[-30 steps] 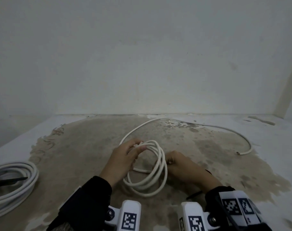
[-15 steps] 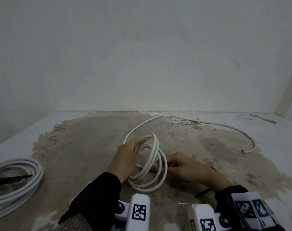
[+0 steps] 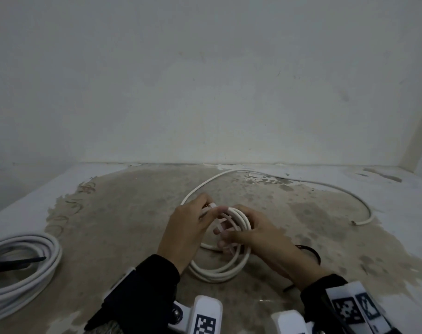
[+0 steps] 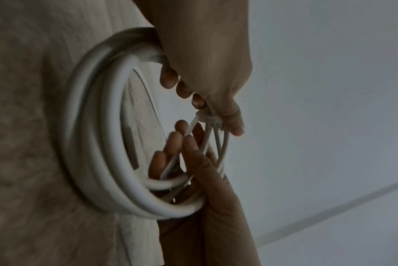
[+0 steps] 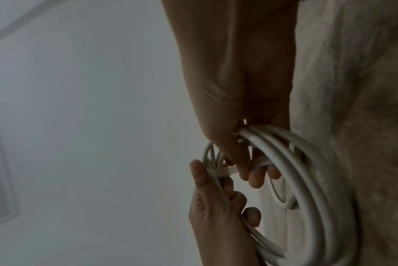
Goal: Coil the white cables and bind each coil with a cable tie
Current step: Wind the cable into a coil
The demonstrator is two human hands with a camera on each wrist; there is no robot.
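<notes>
Coil of thick white round cable [image 3: 219,268] stands tilted up off the stained concrete floor [image 3: 123,237], held between both hands so a tie can pass around the bundle. Left hand [image 3: 185,235] curls around the top of the coil; in the left wrist view its fingertips [image 4: 168,81] hook inside the loops while the thumb presses a thin white plastic cable tie [image 4: 208,119] against the gathered strands, probably to keep the turns from springing apart. Right hand [image 3: 251,235] grips the coil's right side, fingers pinching the flat tail of the tie [image 5: 260,162] inside the loop. Looks like the tie is wrapped and being fed or drawn tight; whether the tail is through the tie's head I can't tell, too blurred.

Uncoiled remainder of the same cable [image 3: 325,186] arcs away over the floor to a free end on the right, so binding now seems early unless that length stays loose.

Second coil of white cable [image 3: 31,259] lies flat at far left, well apart, with a black cable tie [image 3: 14,261] resting across it. Another black tie [image 3: 311,251] sits on the floor just behind the right wrist.
</notes>
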